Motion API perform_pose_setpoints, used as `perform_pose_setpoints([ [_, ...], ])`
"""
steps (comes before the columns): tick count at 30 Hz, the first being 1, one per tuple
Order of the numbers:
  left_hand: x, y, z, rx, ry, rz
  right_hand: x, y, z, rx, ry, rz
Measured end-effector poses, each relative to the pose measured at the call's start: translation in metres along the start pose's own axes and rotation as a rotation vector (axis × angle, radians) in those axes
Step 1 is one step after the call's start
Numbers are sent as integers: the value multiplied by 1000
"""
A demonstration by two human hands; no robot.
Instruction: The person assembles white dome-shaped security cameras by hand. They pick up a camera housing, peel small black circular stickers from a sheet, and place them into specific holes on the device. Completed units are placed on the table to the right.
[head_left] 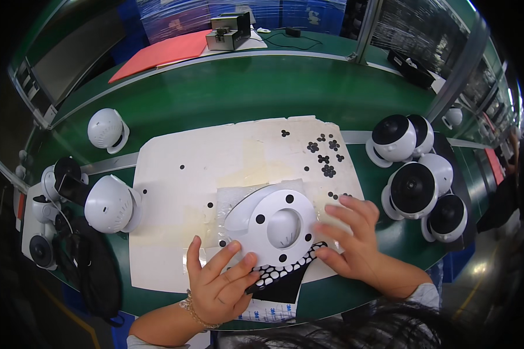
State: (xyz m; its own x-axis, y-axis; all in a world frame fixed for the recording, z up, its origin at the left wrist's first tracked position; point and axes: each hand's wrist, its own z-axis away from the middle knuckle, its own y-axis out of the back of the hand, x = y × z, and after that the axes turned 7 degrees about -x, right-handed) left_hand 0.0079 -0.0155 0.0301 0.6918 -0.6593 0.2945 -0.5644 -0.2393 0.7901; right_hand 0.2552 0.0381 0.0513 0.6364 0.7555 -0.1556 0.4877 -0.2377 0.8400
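A white camera [244,224] lies with its ring-shaped base [260,241] facing up, on a translucent foam sheet in the middle of the work mat. Several round black pads [289,199] sit around the base ring. At its lower left edge rests my left hand [218,285], fingers spread, thumb side touching the rim. My right hand [352,235] hovers at the ring's right side, open, with fingers apart and tips close to a pad there. Under the near edge of the base lies a black pad sheet [279,276] with rows of round white gaps; the base covers part of it.
The pale cardboard mat [174,232] carries clusters of loose black pads [326,157] at upper right. White cameras with black fronts [413,189] crowd the right; more white cameras [110,203] stand at left near a black bag [96,273]. A metal box [230,30] stands at back.
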Motion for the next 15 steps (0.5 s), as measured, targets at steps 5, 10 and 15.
perform_pose_setpoints([
  [5,-1,0,-2,-10,-10,3,3,-12,-10,-190,-662,-1258],
  [10,-3,2,0,-41,-42,25,3,-12,-21,-285,-760,-1589],
  [15,-11,6,2,-65,-131,173,41,-15,-61,18,-671,-1643],
])
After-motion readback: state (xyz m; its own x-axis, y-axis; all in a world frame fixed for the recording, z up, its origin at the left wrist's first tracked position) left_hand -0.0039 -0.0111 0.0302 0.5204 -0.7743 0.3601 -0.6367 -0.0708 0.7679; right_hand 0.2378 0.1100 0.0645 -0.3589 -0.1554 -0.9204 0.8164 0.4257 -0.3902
